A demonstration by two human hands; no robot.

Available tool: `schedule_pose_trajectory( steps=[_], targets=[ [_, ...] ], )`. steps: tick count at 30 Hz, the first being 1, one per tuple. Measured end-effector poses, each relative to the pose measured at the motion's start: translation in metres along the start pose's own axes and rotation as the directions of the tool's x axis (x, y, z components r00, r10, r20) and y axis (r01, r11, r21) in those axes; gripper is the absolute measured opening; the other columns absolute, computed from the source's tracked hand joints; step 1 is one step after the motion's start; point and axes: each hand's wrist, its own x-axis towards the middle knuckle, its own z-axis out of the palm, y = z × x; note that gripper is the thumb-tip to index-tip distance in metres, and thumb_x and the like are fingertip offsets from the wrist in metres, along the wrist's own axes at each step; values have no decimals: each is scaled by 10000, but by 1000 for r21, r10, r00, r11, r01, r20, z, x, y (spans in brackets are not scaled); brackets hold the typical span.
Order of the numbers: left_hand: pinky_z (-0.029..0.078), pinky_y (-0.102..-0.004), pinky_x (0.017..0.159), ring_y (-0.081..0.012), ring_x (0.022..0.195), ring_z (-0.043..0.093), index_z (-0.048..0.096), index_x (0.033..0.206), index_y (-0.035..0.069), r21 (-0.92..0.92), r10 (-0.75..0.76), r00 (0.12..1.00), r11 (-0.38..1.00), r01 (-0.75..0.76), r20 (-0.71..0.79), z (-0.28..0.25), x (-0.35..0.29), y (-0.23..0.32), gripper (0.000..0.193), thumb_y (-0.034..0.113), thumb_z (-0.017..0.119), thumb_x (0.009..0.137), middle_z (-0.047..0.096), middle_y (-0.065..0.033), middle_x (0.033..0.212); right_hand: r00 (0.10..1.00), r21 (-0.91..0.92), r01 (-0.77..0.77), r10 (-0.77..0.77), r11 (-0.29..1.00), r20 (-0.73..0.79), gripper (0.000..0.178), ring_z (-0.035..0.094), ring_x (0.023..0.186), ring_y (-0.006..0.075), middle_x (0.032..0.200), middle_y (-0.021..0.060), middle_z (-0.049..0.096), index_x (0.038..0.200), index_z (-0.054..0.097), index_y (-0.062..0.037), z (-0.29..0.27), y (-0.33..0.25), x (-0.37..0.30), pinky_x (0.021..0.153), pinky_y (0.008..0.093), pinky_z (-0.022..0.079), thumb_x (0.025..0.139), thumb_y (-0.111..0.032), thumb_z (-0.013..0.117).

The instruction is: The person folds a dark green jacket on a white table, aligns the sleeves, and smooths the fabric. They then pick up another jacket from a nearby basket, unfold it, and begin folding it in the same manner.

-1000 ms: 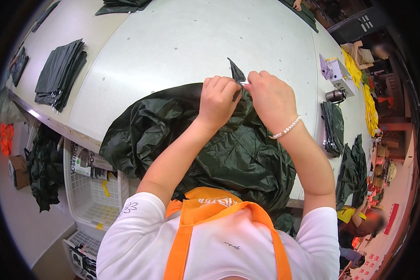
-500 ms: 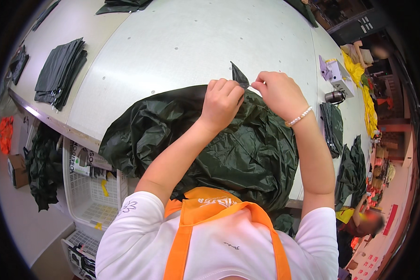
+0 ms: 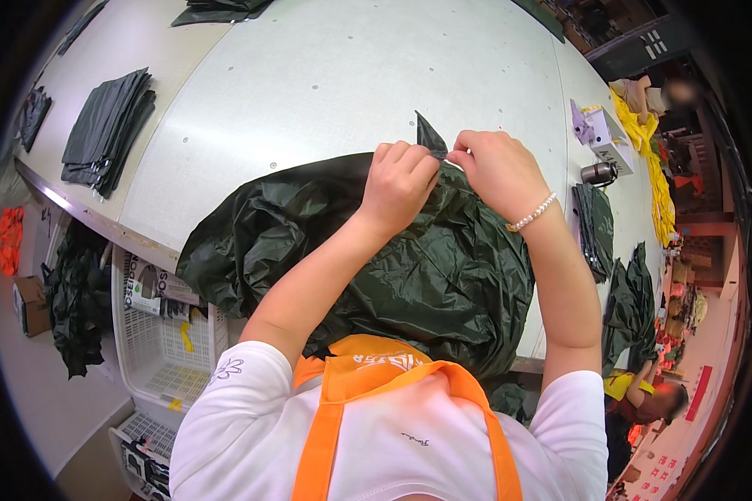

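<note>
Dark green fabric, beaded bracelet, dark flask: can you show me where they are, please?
Dark green fabric (image 3: 426,259): head view, on its crumpled middle.
Beaded bracelet (image 3: 532,217): head view, on its pale beads.
Dark flask (image 3: 596,174): head view, on its body.

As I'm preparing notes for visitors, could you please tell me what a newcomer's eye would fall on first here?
Probably the orange apron at bottom centre, vivid against the white shirt. Just beyond it, crumpled dark green fabric covers the near part of the pale table, with the left hand and right hand close together at its far edge.
</note>
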Motion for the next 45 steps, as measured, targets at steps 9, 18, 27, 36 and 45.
schedule_pose_trajectory(
  steps=[9, 18, 27, 36, 45],
  targets=[
    [362, -332, 667, -195, 722, 506, 515, 705, 105, -4, 5, 1000, 1000, -6, -12, 2, 1, 0, 189, 52, 687, 646, 532, -10, 758, 1000, -49, 4, -3, 999, 30, 200, 632, 727, 317, 739, 144, 648, 775, 655, -43, -3, -2, 2, 653, 408, 497, 861, -217, 604],
    [488, -256, 613, -105, 662, 617, 700, 878, -18, -454, -696, 618, 446, 771, 365, -13, 18, -10, 178, 92, 713, 738, 686, -71, 736, 925, 532, 120, 101, 838, -366, 160, 623, 707, 279, 776, 135, 639, 912, 599, -19, 42, 24, -5, 637, 350, 487, 863, -170, 625],
    [484, -239, 752, -126, 811, 620, 661, 926, -52, -568, -641, 399, -71, 820, 656, -19, 23, -22, 162, 28, 664, 786, 670, -90, 878, 761, 467, 279, 103, 839, -640, 170, 607, 700, 252, 862, 105, 616, 968, 568, -25, 92, -2, -2, 610, 331, 490, 852, -122, 645],
    [466, -233, 751, -124, 804, 604, 663, 939, -50, -537, -654, 421, 27, 843, 629, -17, 22, -21, 181, 41, 674, 782, 660, -73, 864, 758, 527, 218, 197, 822, -622, 127, 610, 724, 276, 849, 104, 619, 923, 585, -47, 96, -2, -3, 615, 349, 486, 838, -122, 643],
    [389, -325, 923, -227, 1040, 518, 558, 1144, -5, 20, -462, 887, 887, 461, 22, 8, 12, -30, 356, 97, 659, 818, 576, -107, 1097, 774, 727, 27, 447, 686, -449, 283, 597, 780, 257, 882, 111, 586, 969, 548, -27, 141, 60, -53, 682, 329, 490, 794, -186, 704]
  ],
)
